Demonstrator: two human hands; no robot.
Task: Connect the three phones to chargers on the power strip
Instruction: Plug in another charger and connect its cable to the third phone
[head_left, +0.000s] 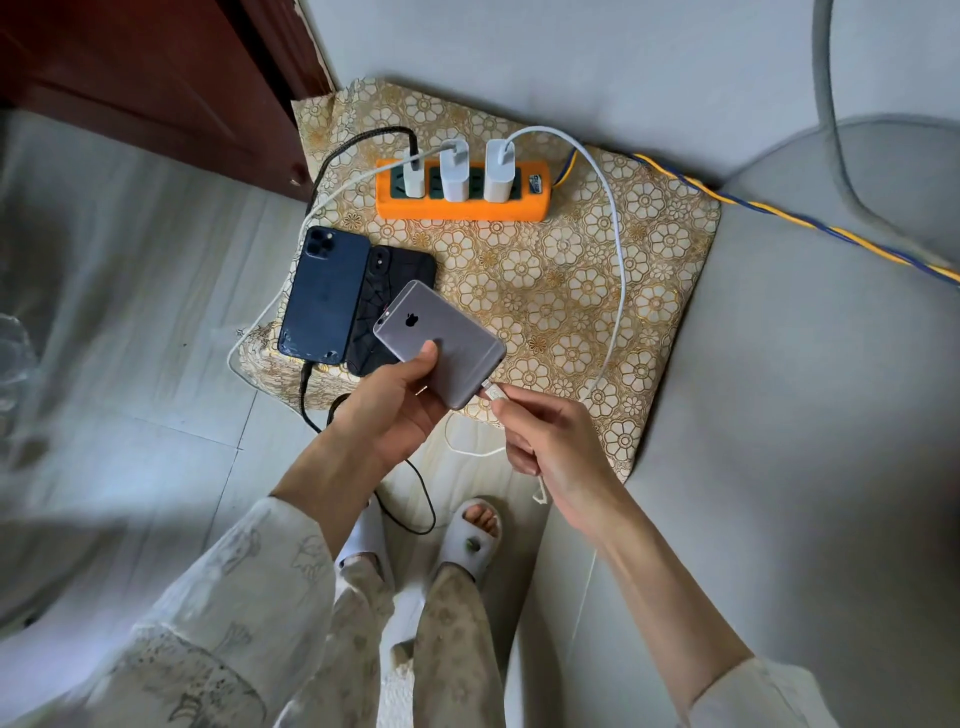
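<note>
My left hand (395, 400) grips a grey phone (441, 338) face down, lifted over the near part of the patterned cloth. My right hand (550, 441) pinches the plug (494, 391) of a white cable (618, 260), its tip at the phone's bottom port. That cable runs up to the right white charger (500, 169) on the orange power strip (462, 205). A blue phone (324, 296) and a black-cased phone (387, 291) lie face down side by side at the cloth's left. A black cable (306, 384) reaches the blue phone's bottom edge.
Two more white chargers (434, 171) sit in the strip, with a black and a white cable leading left. A yellow-blue cord (779, 210) runs right from the strip. A dark wooden cabinet (156, 78) stands at the far left. My slippered feet (472, 540) are below.
</note>
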